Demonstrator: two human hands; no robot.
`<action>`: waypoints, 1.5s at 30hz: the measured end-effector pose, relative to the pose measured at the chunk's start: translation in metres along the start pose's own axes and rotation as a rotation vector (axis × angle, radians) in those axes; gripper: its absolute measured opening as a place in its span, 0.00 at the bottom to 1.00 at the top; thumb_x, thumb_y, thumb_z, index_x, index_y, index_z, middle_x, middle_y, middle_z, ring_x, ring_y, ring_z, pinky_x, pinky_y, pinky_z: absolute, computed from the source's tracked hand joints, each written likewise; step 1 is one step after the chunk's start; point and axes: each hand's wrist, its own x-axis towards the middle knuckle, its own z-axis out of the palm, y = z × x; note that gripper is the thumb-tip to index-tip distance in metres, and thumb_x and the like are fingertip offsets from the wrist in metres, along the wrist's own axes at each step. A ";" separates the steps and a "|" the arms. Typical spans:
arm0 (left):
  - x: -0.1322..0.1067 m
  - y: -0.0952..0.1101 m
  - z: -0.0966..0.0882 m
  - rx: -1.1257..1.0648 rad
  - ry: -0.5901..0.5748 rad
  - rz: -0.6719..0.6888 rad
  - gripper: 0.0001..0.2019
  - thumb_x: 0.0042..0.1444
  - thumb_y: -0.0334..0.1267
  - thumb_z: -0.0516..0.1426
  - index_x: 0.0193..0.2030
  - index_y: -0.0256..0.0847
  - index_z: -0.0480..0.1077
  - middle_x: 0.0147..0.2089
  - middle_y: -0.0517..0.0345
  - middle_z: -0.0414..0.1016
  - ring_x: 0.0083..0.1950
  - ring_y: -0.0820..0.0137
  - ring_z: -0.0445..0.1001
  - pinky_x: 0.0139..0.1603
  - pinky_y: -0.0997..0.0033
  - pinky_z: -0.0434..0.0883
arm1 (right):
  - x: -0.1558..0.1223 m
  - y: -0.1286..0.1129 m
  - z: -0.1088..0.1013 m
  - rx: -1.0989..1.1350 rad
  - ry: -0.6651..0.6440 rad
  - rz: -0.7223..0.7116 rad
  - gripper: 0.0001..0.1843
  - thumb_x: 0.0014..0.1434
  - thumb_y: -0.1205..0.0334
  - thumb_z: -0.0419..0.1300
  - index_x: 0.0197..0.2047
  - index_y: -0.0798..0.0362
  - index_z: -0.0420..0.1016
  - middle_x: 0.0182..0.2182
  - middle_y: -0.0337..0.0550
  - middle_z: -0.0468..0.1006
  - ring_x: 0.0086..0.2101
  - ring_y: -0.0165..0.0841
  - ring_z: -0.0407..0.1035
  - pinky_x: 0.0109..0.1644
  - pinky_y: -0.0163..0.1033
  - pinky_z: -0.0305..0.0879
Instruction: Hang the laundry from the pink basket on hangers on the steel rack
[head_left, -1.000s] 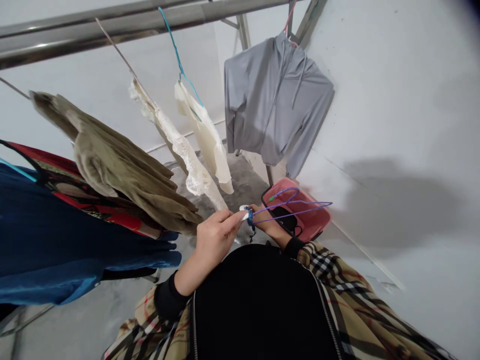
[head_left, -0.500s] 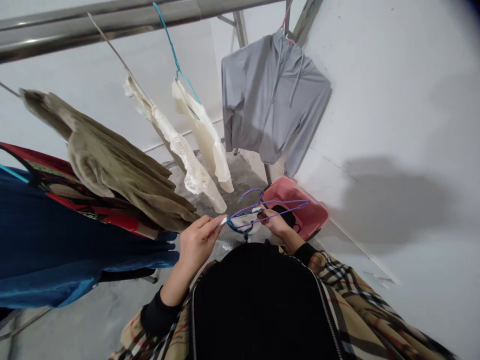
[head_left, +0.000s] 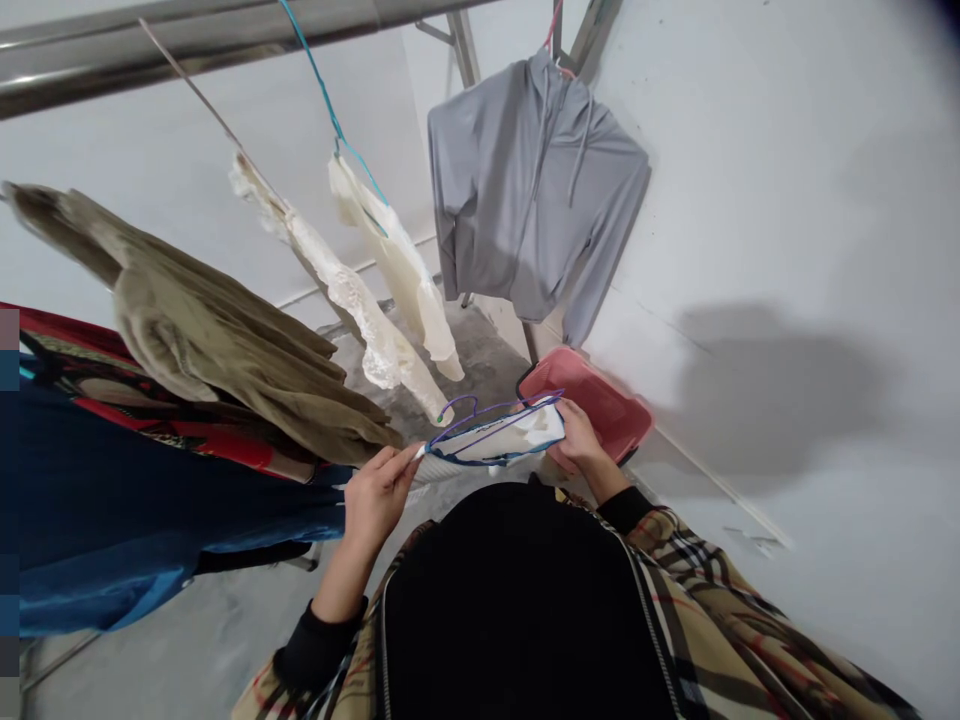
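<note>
A small white garment with blue trim (head_left: 510,441) is stretched over a purple wire hanger (head_left: 491,413) in front of my chest. My left hand (head_left: 379,493) pinches the garment's left end, fingers closed. My right hand (head_left: 579,437) grips the right end of the garment and hanger, fingers curled. A pink basket (head_left: 600,402) sits on the floor just beyond my right hand.
A steel rail (head_left: 187,40) runs overhead. From it hang a grey hoodie (head_left: 525,190), two cream lace pieces (head_left: 390,270), an olive garment (head_left: 217,345), and red (head_left: 150,420) and blue (head_left: 135,520) clothes at left. A white wall (head_left: 787,250) stands at right.
The white garment has been spread wider along the purple hanger. My left hand has moved left and down; my right hand has shifted right, toward the pink basket.
</note>
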 end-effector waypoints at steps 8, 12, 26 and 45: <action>-0.012 -0.009 0.008 0.068 -0.108 -0.009 0.14 0.64 0.43 0.52 0.51 0.49 0.76 0.32 0.59 0.72 0.33 0.76 0.72 0.29 0.80 0.61 | -0.002 -0.029 -0.013 0.163 0.123 0.033 0.19 0.47 0.46 0.59 0.36 0.51 0.64 0.29 0.41 0.71 0.27 0.32 0.65 0.31 0.38 0.66; -0.016 -0.012 0.013 0.140 -0.077 -0.082 0.14 0.63 0.40 0.54 0.52 0.49 0.76 0.33 0.59 0.74 0.33 0.75 0.72 0.26 0.79 0.59 | -0.016 -0.047 -0.018 0.167 0.069 0.019 0.18 0.49 0.47 0.61 0.35 0.52 0.67 0.28 0.39 0.73 0.26 0.30 0.65 0.29 0.35 0.64; -0.004 -0.025 0.008 -0.228 -0.046 0.058 0.13 0.64 0.40 0.53 0.48 0.45 0.77 0.29 0.58 0.71 0.32 0.75 0.71 0.32 0.78 0.65 | -0.030 -0.116 -0.046 -0.645 -0.441 -0.550 0.15 0.57 0.52 0.62 0.46 0.49 0.80 0.44 0.47 0.78 0.46 0.41 0.70 0.54 0.47 0.64; -0.030 -0.021 0.064 -0.252 0.014 -0.204 0.14 0.60 0.42 0.55 0.49 0.46 0.76 0.37 0.55 0.81 0.42 0.65 0.79 0.44 0.67 0.74 | -0.020 -0.217 -0.095 -0.852 0.419 -0.505 0.29 0.54 0.39 0.55 0.38 0.58 0.82 0.30 0.55 0.82 0.34 0.48 0.76 0.40 0.47 0.69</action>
